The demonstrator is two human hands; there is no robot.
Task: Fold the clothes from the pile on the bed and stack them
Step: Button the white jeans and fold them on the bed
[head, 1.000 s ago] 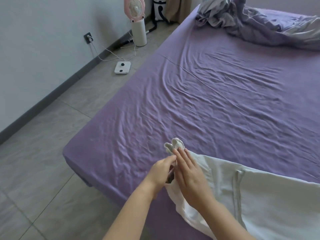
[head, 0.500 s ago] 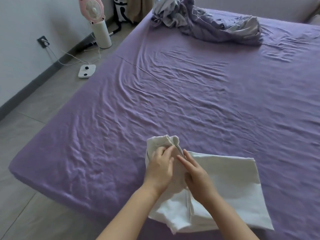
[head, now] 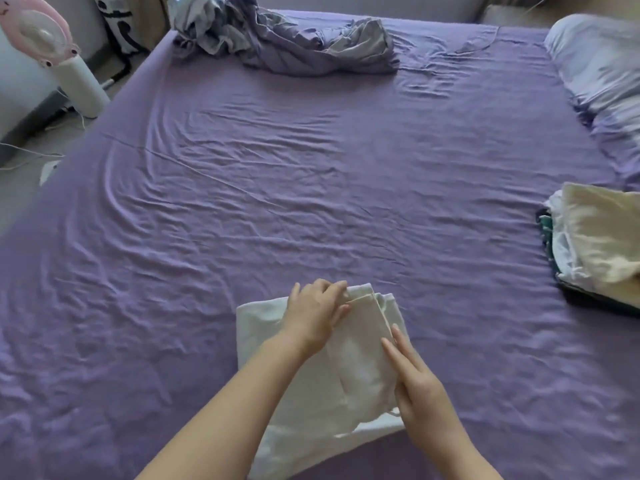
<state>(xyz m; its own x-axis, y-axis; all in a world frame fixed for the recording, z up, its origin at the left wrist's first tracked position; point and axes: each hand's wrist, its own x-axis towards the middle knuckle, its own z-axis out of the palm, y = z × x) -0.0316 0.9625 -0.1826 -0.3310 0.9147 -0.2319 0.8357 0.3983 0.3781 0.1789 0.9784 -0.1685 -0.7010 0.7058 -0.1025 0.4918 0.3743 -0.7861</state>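
A white garment [head: 360, 362] lay partly folded on the purple bed [head: 311, 202], at its near edge. The left hand [head: 317, 315] curled its fingers over the garment's far edge, gripping a folded layer there. The right hand [head: 417, 382] lay flat with straight fingers pressing the garment's right side. A pile of clothes [head: 602, 244] sat to the right of the garment, well apart from it. A crumpled blanket [head: 294, 43] lay far beyond the garment, and a pink fan [head: 45, 43] stood off the bed's far left corner.
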